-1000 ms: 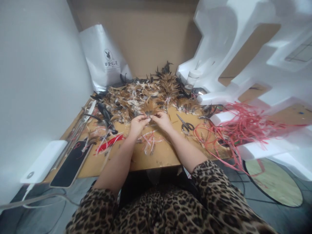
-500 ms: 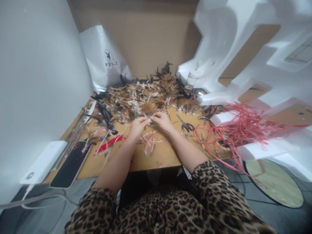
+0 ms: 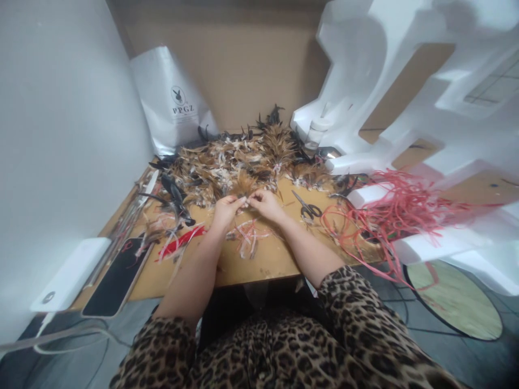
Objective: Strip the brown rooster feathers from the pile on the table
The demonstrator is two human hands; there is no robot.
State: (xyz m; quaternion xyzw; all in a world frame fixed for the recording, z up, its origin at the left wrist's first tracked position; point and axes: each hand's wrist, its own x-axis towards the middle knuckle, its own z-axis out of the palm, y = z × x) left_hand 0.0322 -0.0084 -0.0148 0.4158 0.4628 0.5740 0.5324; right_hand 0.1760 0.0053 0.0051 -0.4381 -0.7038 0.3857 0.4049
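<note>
Left hand (image 3: 225, 211) and right hand (image 3: 264, 205) pinch a feather bunch (image 3: 244, 184) at its base, probably to spare its tips; scissors (image 3: 305, 205) lie nearby.

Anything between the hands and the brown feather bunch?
Nothing visible. The left hand and right hand already meet at the base of the brown feather bunch. The scissors lie off beyond the right hand, not between.
</note>
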